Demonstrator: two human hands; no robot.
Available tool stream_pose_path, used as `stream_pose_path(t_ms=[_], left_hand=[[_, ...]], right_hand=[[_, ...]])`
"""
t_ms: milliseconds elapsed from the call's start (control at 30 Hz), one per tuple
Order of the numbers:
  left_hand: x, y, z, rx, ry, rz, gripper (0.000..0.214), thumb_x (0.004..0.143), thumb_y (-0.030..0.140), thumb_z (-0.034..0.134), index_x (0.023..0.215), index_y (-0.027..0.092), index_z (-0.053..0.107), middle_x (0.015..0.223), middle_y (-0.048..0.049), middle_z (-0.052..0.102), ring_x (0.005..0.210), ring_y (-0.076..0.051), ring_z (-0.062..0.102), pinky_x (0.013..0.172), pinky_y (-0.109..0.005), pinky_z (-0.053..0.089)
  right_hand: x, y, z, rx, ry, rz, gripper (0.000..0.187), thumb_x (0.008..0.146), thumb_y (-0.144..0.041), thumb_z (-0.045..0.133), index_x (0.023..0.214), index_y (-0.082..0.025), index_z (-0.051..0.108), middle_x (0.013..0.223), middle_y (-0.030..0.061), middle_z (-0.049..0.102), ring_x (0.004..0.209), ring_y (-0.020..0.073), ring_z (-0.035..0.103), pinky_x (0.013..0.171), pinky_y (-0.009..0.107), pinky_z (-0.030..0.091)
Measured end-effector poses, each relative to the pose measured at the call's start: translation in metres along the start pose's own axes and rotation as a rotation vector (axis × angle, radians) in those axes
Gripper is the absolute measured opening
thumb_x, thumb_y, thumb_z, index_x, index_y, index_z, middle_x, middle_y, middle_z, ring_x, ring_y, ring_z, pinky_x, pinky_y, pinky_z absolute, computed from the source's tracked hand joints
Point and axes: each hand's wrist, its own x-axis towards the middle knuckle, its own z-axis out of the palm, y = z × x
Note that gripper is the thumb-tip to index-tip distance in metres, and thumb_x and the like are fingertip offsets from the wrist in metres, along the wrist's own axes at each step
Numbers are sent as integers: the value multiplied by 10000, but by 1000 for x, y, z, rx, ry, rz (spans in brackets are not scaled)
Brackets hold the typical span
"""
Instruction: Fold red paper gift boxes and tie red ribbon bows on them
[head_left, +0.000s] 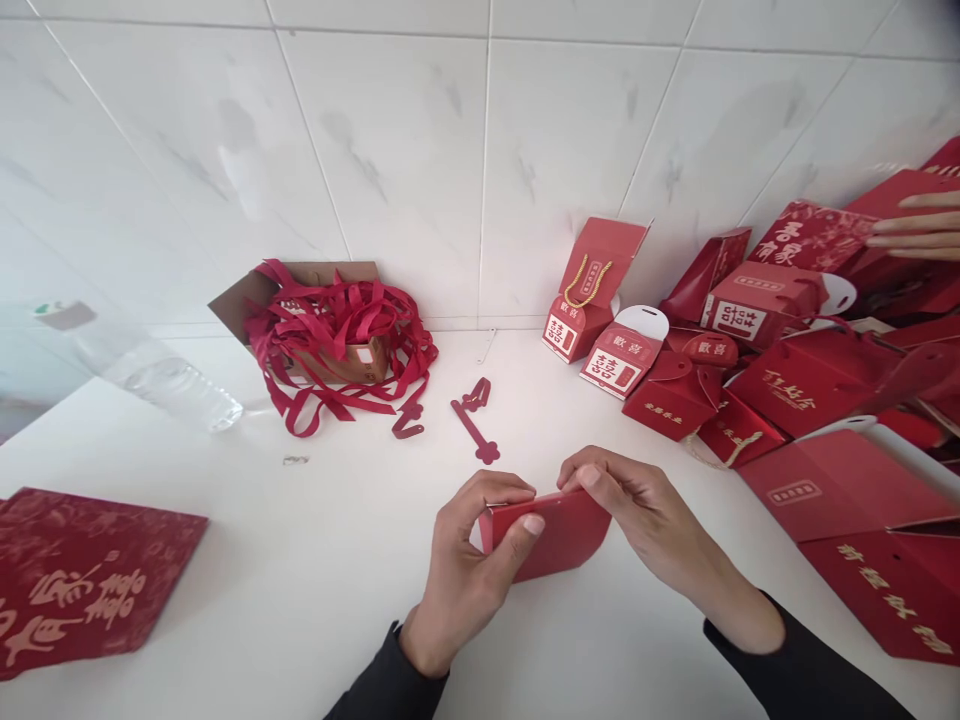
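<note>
A small red paper gift box (pixel 559 535) is held between my two hands, low in front of me over the white table. My left hand (pixel 480 560) grips its left end, thumb on the near face and fingers over the top edge. At the upper right corner, my right hand (pixel 637 505) pinches the box between thumb and fingers. Its far side is hidden from me. Just beyond the hands lie a dark red strip with a flower-shaped end (pixel 474 430) and a shorter folded dark red strip (pixel 407 420).
A brown carton (pixel 367 360) overflowing with red ribbons (pixel 330 310) stands by the tiled wall. Left are a clear plastic bottle (pixel 176 385) and a red printed bag (pixel 97 570). Many red gift boxes (pixel 671 395) crowd the right, where another person's hand (pixel 919 228) touches the pile.
</note>
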Motion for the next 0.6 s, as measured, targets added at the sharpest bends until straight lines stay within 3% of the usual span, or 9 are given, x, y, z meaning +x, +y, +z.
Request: stream_pose_path(t_ms=[67, 167, 267, 367, 500, 600], left_hand=[[1, 0, -3, 51, 43, 56, 89, 951, 199, 659, 1010, 247, 707, 982, -3, 730, 880, -124, 700, 728, -222, 557], [3, -2, -8, 206, 236, 197, 122, 929, 139, 671, 1014, 220, 702, 957, -8, 716, 873, -120, 686, 741, -223, 558], [5, -7, -9, 357, 412, 325, 188, 893, 82, 691, 1035, 205, 695, 945, -10, 701, 863, -121, 676, 750, -228, 559], [6, -11, -9, 398, 520, 291, 172, 899, 76, 672, 1025, 194, 669, 921, -11, 679, 835, -118, 662, 720, -216, 554], [7, -15, -11, 402, 596, 193, 176, 929, 121, 649, 1092, 187, 634, 968, -33, 659, 840, -136, 653, 714, -242, 569], [8, -15, -13, 448, 598, 224, 221, 918, 142, 668, 1133, 173, 629, 1053, -69, 657, 970, -179, 661, 800, -296, 585]], right_hand=[[10, 1, -2, 6, -60, -11, 541, 1075, -590, 329, 880, -225, 678, 970, 42, 694, 937, 220, 643, 817, 321, 490], [43, 8, -2, -77, -62, -29, 625, 1096, -536, 143, 1046, -211, 674, 1023, 76, 706, 987, 236, 678, 879, 372, 537], [90, 22, 7, -245, -9, -37, 340, 1044, -446, 486, 1234, -209, 638, 1034, 80, 693, 1011, 258, 652, 941, 436, 513], [130, 37, 20, -410, 11, -78, 380, 1007, -316, 604, 1373, -219, 580, 1230, 98, 644, 1179, 292, 588, 1042, 531, 449], [154, 48, 33, -548, -16, -119, 261, 999, -308, 653, 1233, -193, 655, 1300, 91, 622, 1188, 277, 593, 1029, 515, 477], [152, 52, 34, -605, -11, -99, 178, 1008, -308, 646, 1115, -171, 683, 1242, 83, 650, 1127, 252, 625, 982, 476, 516]])
